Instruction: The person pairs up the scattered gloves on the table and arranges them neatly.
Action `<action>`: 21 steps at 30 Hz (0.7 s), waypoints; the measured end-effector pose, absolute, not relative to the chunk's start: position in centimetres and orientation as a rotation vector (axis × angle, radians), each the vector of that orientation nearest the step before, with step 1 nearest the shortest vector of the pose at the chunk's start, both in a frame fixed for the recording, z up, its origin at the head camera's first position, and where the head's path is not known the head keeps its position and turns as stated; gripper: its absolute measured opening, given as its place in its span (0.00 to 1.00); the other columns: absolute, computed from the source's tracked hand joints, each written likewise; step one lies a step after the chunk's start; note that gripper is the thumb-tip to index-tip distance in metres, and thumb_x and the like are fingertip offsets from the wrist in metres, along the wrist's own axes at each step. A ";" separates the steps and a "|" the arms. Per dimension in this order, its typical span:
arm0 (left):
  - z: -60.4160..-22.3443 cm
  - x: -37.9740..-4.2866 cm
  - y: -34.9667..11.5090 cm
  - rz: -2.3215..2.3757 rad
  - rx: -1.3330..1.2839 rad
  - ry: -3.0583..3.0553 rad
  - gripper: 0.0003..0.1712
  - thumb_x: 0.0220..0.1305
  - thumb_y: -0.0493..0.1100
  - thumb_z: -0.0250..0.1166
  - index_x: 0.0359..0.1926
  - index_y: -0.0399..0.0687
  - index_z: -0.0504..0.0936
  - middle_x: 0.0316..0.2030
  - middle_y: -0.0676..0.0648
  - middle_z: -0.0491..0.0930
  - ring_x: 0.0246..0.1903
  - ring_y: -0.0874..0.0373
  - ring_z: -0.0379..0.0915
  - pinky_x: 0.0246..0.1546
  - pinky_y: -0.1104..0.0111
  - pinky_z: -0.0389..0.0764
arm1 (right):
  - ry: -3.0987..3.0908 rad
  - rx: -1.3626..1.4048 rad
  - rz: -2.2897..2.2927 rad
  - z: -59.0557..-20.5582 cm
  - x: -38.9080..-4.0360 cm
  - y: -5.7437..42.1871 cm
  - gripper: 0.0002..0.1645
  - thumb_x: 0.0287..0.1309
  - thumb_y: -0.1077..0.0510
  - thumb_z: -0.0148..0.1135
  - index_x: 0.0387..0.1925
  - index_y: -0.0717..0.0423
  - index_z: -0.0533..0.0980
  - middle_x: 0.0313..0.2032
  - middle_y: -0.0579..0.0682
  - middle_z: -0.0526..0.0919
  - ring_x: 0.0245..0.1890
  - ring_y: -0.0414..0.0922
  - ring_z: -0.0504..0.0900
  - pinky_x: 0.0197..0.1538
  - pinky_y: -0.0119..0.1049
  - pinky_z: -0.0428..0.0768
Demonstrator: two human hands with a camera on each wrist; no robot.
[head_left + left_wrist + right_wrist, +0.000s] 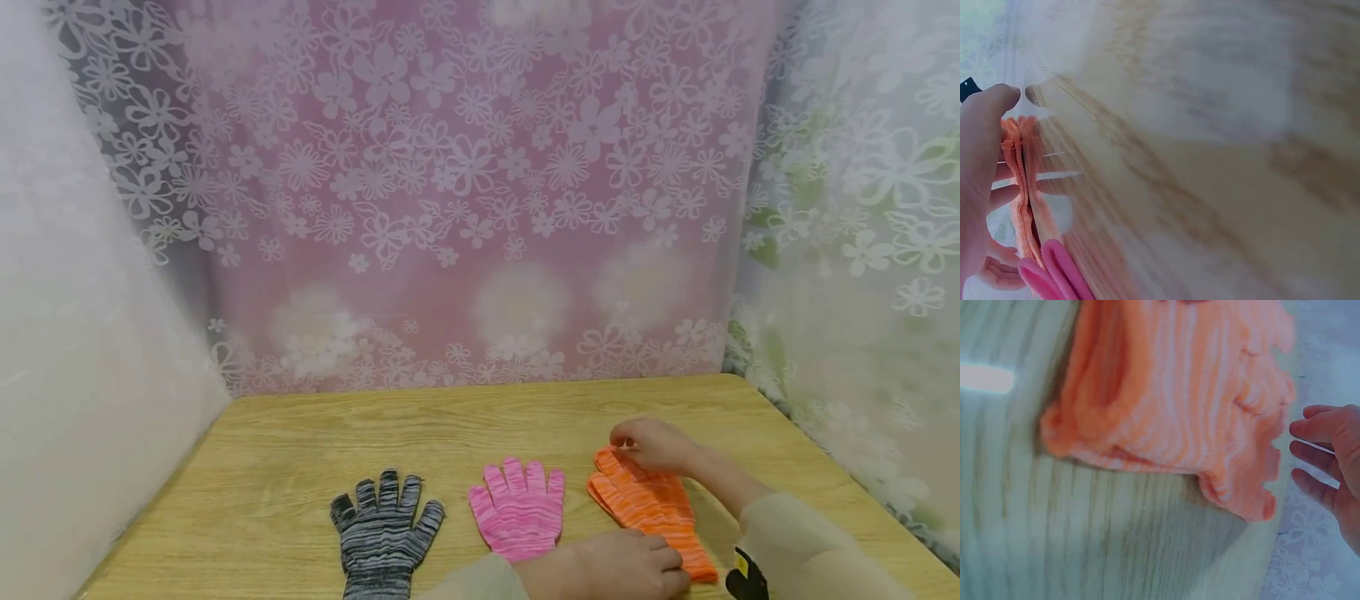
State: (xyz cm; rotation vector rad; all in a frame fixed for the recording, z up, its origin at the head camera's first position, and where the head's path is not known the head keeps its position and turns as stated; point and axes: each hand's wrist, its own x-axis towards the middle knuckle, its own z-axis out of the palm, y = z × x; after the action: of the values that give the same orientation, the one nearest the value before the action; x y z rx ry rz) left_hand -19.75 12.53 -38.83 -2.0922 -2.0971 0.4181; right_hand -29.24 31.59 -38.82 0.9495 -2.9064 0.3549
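Observation:
A pair of orange striped knit gloves (660, 504), one laid over the other, lies on the right of the table with its fingers pointing away. My left hand (615, 565) is over the near left side by the cuff, its fingers loosely bent. Around the finger end is my right hand (654, 444); in the right wrist view its fingers (1316, 428) are extended just off the glove tips. The left wrist view shows the stacked gloves (1021, 187) edge-on beside my left hand. A pink glove (525, 517) lies flat, its cuff partly hidden behind my left arm.
At the left lies a grey and black striped glove (384, 533), fingers spread. All rest on a wood-grain table (285, 450). A pink flowered curtain (480, 208) hangs along the back edge, with pale sheets (90, 333) on both sides. A black device (746, 575) sits on my right wrist.

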 end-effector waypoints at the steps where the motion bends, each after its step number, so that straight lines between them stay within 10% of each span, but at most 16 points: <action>1: -39.7 -20.2 13.3 0.447 -2.096 -2.129 0.22 0.71 0.56 0.43 0.61 0.58 0.68 0.51 0.62 0.68 0.50 0.73 0.61 0.48 0.82 0.63 | -2.912 0.933 0.376 -38.6 -28.9 31.7 0.09 0.54 0.67 0.61 0.38 0.57 0.78 0.35 0.48 0.79 0.34 0.47 0.78 0.35 0.38 0.77; 15: -40.9 -21.0 14.0 0.437 -2.071 -2.305 0.26 0.69 0.61 0.43 0.64 0.63 0.64 0.56 0.64 0.64 0.56 0.74 0.57 0.54 0.78 0.60 | -2.880 1.099 0.408 -37.1 -23.2 35.0 0.08 0.54 0.57 0.64 0.37 0.45 0.78 0.38 0.40 0.78 0.37 0.43 0.78 0.35 0.36 0.76; 21: -39.7 -21.7 12.8 0.324 -1.827 -2.222 0.15 0.67 0.61 0.47 0.43 0.66 0.76 0.38 0.66 0.73 0.40 0.74 0.68 0.43 0.78 0.64 | -2.773 1.238 0.386 -38.3 -21.6 36.4 0.08 0.51 0.54 0.67 0.36 0.44 0.80 0.39 0.43 0.79 0.37 0.40 0.78 0.34 0.36 0.76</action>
State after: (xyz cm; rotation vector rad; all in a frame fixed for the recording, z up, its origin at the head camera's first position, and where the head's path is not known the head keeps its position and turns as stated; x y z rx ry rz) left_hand -21.70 12.78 -39.71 -1.8271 -2.2215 0.3236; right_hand -21.64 36.41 -38.29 1.2384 -2.7729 0.3855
